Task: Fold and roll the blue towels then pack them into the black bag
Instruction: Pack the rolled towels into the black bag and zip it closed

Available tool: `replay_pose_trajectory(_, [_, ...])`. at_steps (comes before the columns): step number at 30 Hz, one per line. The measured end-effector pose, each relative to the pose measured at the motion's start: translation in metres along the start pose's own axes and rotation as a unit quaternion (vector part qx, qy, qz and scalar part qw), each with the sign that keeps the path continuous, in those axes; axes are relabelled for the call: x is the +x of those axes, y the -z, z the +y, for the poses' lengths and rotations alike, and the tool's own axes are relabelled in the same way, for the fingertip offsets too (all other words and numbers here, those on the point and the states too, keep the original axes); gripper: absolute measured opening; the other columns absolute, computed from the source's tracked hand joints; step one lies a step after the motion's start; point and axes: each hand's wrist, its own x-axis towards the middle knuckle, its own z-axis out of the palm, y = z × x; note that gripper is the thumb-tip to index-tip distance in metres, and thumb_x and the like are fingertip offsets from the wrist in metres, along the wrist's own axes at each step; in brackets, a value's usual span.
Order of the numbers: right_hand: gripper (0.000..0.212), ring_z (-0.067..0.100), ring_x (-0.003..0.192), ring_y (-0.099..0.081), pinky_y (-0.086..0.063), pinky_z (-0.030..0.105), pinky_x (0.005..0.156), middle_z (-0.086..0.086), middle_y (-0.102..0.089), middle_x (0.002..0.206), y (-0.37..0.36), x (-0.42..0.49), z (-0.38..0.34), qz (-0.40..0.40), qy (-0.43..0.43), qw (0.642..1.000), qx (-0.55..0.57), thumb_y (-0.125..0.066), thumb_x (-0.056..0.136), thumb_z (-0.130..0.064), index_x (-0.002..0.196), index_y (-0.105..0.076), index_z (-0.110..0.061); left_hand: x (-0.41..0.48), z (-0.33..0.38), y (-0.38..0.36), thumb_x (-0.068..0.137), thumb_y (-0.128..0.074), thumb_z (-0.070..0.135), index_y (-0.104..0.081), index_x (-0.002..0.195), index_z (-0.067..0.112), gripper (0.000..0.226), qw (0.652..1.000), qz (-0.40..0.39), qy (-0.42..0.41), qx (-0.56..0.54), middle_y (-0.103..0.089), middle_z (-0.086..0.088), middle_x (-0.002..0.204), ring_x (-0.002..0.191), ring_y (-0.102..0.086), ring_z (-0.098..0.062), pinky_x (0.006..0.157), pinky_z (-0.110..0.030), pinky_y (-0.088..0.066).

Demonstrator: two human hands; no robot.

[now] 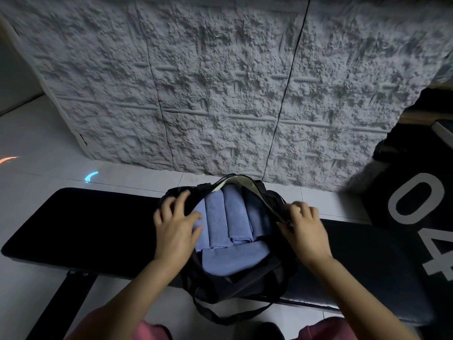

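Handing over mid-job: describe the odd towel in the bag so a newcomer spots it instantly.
On the long black bench sits the open black bag. Inside, blue towel rolls lie side by side, pointing away from the person. The crosswise towel lies across their near ends, the only one turned sideways.

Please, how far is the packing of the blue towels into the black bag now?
Done: several rolled blue towels lie side by side in the open black bag, another towel across their near ends. In hand: the left hand presses the leftmost roll; the right hand grips the bag's right rim. Left: no towel shows outside the bag, so probably only closing it.
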Motion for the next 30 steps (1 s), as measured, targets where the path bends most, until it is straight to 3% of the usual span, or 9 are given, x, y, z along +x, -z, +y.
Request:
replay_pose_trajectory(3, [0.058, 0.033, 0.111, -0.049, -0.048, 0.041, 0.076, 0.005, -0.048, 0.124, 0.005, 0.012, -0.001, -0.105, -0.118, 0.987, -0.008, -0.051, 0.088, -0.056, 0.131, -0.039, -0.02, 0.009, -0.007, -0.003, 0.058, -0.084, 0.031, -0.067, 0.102, 0.029, 0.048, 0.996, -0.055, 0.071, 0.01, -0.029, -0.008, 0.151, 0.127, -0.028, -0.043, 0.093, -0.058, -0.036])
replay_pose_trajectory(5, [0.043, 0.033, 0.103, -0.057, -0.042, 0.036, 0.067, 0.006, -0.055, 0.116, 0.0, 0.018, -0.002, -0.153, -0.128, 0.98, -0.015, -0.047, 0.091, -0.052, 0.119, -0.042, -0.019, 0.01, -0.008, -0.008, 0.063, -0.079, 0.024, -0.053, 0.125, 0.029, 0.068, 0.992, -0.096, 0.08, 0.007, -0.018, -0.003, 0.155, 0.131, -0.024, -0.04, 0.099, -0.057, -0.034])
replay_pose_trajectory(8, [0.02, 0.033, 0.093, -0.062, -0.039, 0.033, 0.064, 0.01, -0.064, 0.102, -0.006, 0.022, 0.006, -0.173, -0.117, 0.977, -0.036, -0.04, 0.097, -0.032, 0.1, -0.051, -0.015, 0.011, -0.009, -0.01, 0.075, -0.057, 0.008, -0.029, 0.142, 0.026, 0.075, 0.988, -0.111, 0.098, -0.038, -0.007, 0.011, 0.157, 0.134, -0.022, -0.031, 0.106, -0.047, -0.029])
replay_pose_trajectory(15, [0.013, 0.033, 0.074, -0.055, -0.036, 0.032, 0.055, 0.009, -0.051, 0.081, 0.014, 0.029, 0.034, -0.139, -0.125, 0.981, -0.06, -0.048, 0.092, -0.011, 0.08, -0.05, -0.007, 0.023, -0.021, 0.01, 0.072, -0.046, -0.011, -0.026, 0.145, 0.025, 0.084, 0.982, -0.143, 0.093, -0.086, -0.009, 0.017, 0.156, 0.129, -0.03, -0.029, 0.098, -0.044, -0.036])
replay_pose_trajectory(24, [0.022, 0.032, 0.065, -0.05, -0.034, 0.032, 0.051, 0.012, -0.052, 0.072, 0.054, 0.022, 0.071, -0.089, -0.19, 0.977, -0.024, -0.05, 0.09, -0.017, 0.075, -0.055, -0.002, 0.047, 0.007, 0.025, 0.073, -0.044, -0.008, -0.024, 0.146, 0.029, 0.084, 0.972, -0.217, 0.019, -0.087, -0.014, 0.016, 0.156, 0.128, -0.032, -0.025, 0.104, -0.044, -0.035])
replay_pose_trajectory(27, [0.025, 0.031, 0.069, -0.055, -0.036, 0.03, 0.052, 0.008, -0.053, 0.073, 0.058, 0.014, 0.086, -0.122, -0.227, 0.965, -0.036, -0.05, 0.091, -0.024, 0.072, -0.053, -0.008, 0.046, 0.022, 0.023, 0.072, -0.043, -0.008, -0.03, 0.144, 0.033, 0.084, 0.972, -0.211, -0.005, -0.107, -0.02, 0.016, 0.154, 0.128, -0.034, -0.023, 0.104, -0.043, -0.035])
replay_pose_trajectory(30, [0.023, 0.031, 0.086, -0.06, -0.04, 0.03, 0.06, 0.008, -0.06, 0.091, 0.057, 0.004, 0.083, -0.178, -0.23, 0.954, -0.073, -0.048, 0.093, -0.034, 0.079, -0.053, -0.017, 0.041, 0.025, 0.016, 0.07, -0.044, -0.011, -0.04, 0.139, 0.032, 0.082, 0.975, -0.171, -0.002, -0.139, -0.028, 0.015, 0.149, 0.126, -0.036, -0.022, 0.101, -0.042, -0.038])
